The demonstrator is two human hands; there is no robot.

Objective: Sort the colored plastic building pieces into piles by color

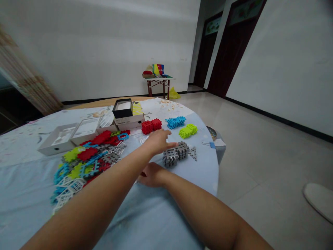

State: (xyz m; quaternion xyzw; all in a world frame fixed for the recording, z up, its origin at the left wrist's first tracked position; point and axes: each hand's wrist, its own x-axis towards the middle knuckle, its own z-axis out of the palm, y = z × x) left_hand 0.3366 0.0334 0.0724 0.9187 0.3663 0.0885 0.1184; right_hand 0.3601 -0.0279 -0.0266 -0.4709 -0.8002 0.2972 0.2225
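Note:
My left hand (pixel 158 142) reaches across my right one, its fingers apart and stretched out. One fingertip is at the upper edge of the stacked grey toothed building pieces (pixel 170 157); I cannot tell if it touches them. My right hand (pixel 151 174) is curled low over the cloth, close to those stacks, its fingertips partly behind my left forearm. What it grips, if anything, is hidden. A lone grey triangular piece (pixel 193 153) lies right of the stacks. Beyond stand red stacked pieces (pixel 151 126), blue stacked pieces (pixel 176 122) and lime-green stacked pieces (pixel 187 131).
A mixed heap of building pieces (pixel 90 154) spreads at the left. Open white boxes (pixel 58 140) and a black box (pixel 122 108) stand behind it. The round table's cloth (pixel 166 211) drops at the right edge, near a binder clip (pixel 208 144) and a grey container (pixel 220 147).

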